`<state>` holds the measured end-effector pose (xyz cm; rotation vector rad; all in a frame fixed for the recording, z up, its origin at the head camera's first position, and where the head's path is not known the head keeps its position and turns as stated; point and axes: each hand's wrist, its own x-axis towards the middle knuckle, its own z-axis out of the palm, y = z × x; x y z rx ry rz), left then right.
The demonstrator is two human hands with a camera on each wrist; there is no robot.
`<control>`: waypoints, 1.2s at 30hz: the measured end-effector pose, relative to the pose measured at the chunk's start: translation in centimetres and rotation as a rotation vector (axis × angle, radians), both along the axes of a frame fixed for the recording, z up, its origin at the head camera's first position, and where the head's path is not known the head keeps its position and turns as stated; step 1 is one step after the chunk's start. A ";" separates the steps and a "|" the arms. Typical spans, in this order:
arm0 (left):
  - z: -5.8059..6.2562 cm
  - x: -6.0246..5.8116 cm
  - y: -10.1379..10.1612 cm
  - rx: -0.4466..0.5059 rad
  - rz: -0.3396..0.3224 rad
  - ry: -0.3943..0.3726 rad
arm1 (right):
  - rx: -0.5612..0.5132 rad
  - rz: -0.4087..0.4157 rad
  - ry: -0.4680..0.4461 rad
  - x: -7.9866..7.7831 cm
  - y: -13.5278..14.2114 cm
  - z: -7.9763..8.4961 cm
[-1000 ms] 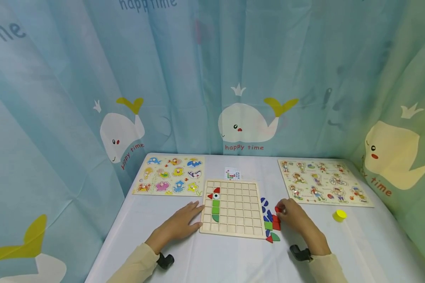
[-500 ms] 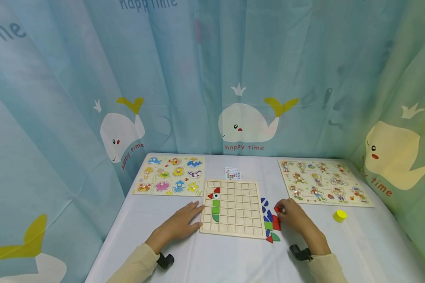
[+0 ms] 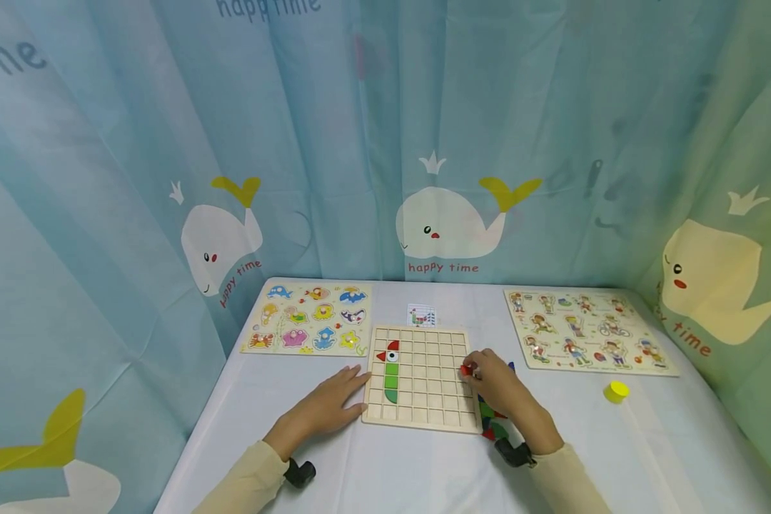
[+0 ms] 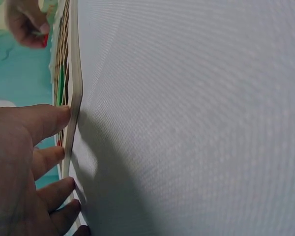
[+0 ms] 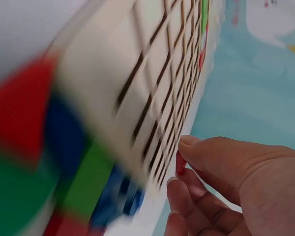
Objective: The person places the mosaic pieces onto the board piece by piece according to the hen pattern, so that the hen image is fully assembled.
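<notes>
A wooden grid board (image 3: 431,385) lies mid-table, with a column of red, eye-marked and green pieces (image 3: 391,375) set in its left side. My left hand (image 3: 328,403) rests at the board's left edge, fingers spread and fingertips touching the rim. In the right wrist view, my right hand (image 5: 226,182) pinches a small red piece (image 5: 180,162) between thumb and fingers. That hand (image 3: 497,382) hangs over the board's right edge in the head view. Loose blue, green and red pieces (image 3: 486,412) lie beside that edge, partly hidden under the right hand and wrist.
A small picture card (image 3: 421,315) lies behind the board. A sea-animal puzzle (image 3: 308,318) sits at the back left, a puzzle of children (image 3: 585,332) at the back right. A yellow cylinder (image 3: 616,392) stands on the right. A curtain (image 3: 360,143) hangs behind the table.
My right hand has moved left from the loose pieces to the board's right edge, carrying the red piece. My left hand has stayed in place.
</notes>
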<state>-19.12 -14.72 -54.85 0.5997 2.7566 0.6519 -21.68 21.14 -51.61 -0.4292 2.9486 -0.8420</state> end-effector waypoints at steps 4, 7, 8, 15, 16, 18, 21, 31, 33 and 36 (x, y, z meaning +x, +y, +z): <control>0.0 0.0 0.0 0.003 -0.004 -0.001 | -0.010 0.070 0.030 0.0 -3.1 -0.2; 0.0 0.1 0.1 0.010 -0.006 -0.004 | -0.011 0.107 0.045 0.1 -5.3 -0.5; 0.0 0.1 0.1 0.012 -0.005 -0.005 | -0.008 0.113 0.047 0.2 -6.0 -0.5; 0.0 0.1 0.0 0.019 -0.013 -0.008 | 0.015 0.237 0.139 0.2 -9.2 -1.4; -0.1 0.1 0.0 0.020 -0.015 -0.007 | 0.020 0.248 0.144 0.2 -9.4 -1.4; -0.1 0.0 0.0 0.022 -0.019 -0.003 | 0.027 0.256 0.146 0.2 -9.6 -1.5; -0.3 -0.1 -0.1 0.016 -0.019 0.005 | 0.031 0.250 0.139 0.1 -9.7 -1.4; -0.5 -0.4 -0.2 0.000 -0.012 0.011 | 0.043 0.223 0.081 -0.3 -9.9 -1.1; -0.5 -0.3 -0.2 0.003 -0.012 0.010 | 0.047 0.228 0.095 -0.3 -10.0 -1.1; -0.4 -0.3 -0.2 0.009 -0.012 0.007 | 0.046 0.237 0.113 -0.3 -10.2 -1.1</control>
